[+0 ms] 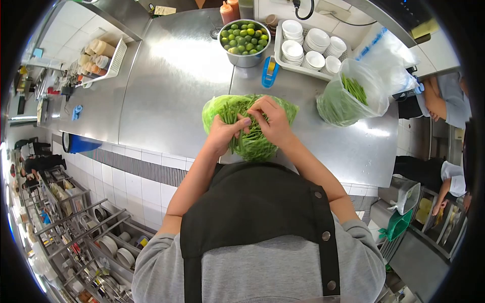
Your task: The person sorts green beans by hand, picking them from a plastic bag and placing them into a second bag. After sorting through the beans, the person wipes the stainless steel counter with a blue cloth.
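Note:
My left hand (224, 135) is closed around a bunch of green beans (230, 114) held upright, with its thumb pressed across the stalks. Close beside it, my right hand (274, 120) is pinched at the fingertips over more beans; what lies between those fingertips is too small to make out. Under both hands a light green plastic bag (209, 107) lies spread on the steel counter, with loose green beans on or in it. To the right stands a clear plastic bag (331, 103) with more green beans (354, 89) inside.
At the back of the steel counter (166, 101) are a metal pot (246, 60) of limes, a blue tape dispenser (270, 73), sauce bottles (227, 12) and a tray (298, 69) of stacked white bowls. A white basket (117, 60) of containers sits left. Other people stand at right and far left.

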The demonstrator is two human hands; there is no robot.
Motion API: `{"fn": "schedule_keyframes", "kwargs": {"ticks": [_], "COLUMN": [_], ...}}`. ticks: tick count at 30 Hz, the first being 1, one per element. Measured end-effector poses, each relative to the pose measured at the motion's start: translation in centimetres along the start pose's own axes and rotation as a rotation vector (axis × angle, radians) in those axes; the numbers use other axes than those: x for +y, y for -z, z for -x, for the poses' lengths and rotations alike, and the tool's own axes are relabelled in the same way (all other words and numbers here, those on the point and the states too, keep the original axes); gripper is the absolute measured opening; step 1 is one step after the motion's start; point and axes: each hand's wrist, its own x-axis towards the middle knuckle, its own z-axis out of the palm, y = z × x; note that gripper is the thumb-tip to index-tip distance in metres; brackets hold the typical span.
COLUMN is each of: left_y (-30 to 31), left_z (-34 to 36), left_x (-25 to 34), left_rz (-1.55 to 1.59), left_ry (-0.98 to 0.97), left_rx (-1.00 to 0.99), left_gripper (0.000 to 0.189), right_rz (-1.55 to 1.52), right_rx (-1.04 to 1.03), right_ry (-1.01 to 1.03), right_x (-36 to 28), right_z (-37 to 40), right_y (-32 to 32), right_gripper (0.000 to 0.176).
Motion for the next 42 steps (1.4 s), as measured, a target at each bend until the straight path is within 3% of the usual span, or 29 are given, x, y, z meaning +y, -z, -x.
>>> {"fn": "schedule_keyframes", "kwargs": {"ticks": [3, 6, 11, 15, 18, 21, 24, 27, 30, 33, 35, 39, 42], "left_y": [0.2, 1.2, 2.5, 2.7, 3.2, 2.6, 1.2, 1.7, 2.3, 2.1, 1.5, 0.2, -0.3], "left_z": [-0.8, -1.4, -1.3, -1.0, -1.3, -1.1, -0.2, -1.1, -1.4, -1.7, -2.0, -2.0, -2.0], "left_x": [-0.6, -0.4, 1.3, 1.4, 0.1, -0.2, 0.7, -1.5, -2.5, -3.5, -4.0, -3.8, -3.2], "left_rz": [0.105, 0.242, 0.159, 0.200, 0.220, 0.377, 0.214, -0.066, -0.333, -0.628, -0.744, -0.691, -0.643], "left_ry": [-0.053, -0.096, -0.280, -0.228, -0.157, -0.018, 0.091, -0.040, -0.006, -0.064, -0.109, -0.171, -0.186], "left_rx": [0.131, 0.265, 0.350, 0.293, 0.210, 0.175, 0.202, 0.139, 0.042, -0.011, -0.038, 0.000, 0.015], "left_gripper": [0.012, 0.017, 0.021, 0.023, 0.023, 0.020, 0.015, 0.016, 0.017, 0.020, 0.022, 0.027, 0.028], "right_rz": [0.003, 0.199, 0.387, 0.338, 0.458, 0.617, 0.610, 0.556, 0.432, 0.475, 0.405, 0.156, 0.136], "right_rx": [-0.204, -0.321, -0.348, -0.383, -0.482, -0.445, -0.409, -0.459, -0.383, -0.386, -0.389, -0.314, -0.283], "right_ry": [-0.077, -0.178, -0.270, -0.333, -0.233, -0.211, -0.177, -0.134, -0.170, -0.065, -0.162, -0.285, -0.319], "right_x": [0.0, 2.3, 4.7, 3.3, 2.5, 3.0, 3.0, 3.9, 3.6, 3.0, 2.4, 3.0, 2.5], "right_z": [0.4, 1.7, 4.0, 3.9, 4.1, 4.6, 4.7, 4.7, 4.1, 3.4, 3.0, 2.3, 1.8], "right_y": [0.9, 1.4, 1.8, 1.1, 0.9, 0.1, -0.1, -0.2, 0.2, 1.0, 1.3, 1.7, 2.7], "right_gripper": [0.009, 0.016, 0.023, 0.019, 0.021, 0.022, 0.020, 0.017, 0.014, 0.014, 0.013, 0.013, 0.012]}}
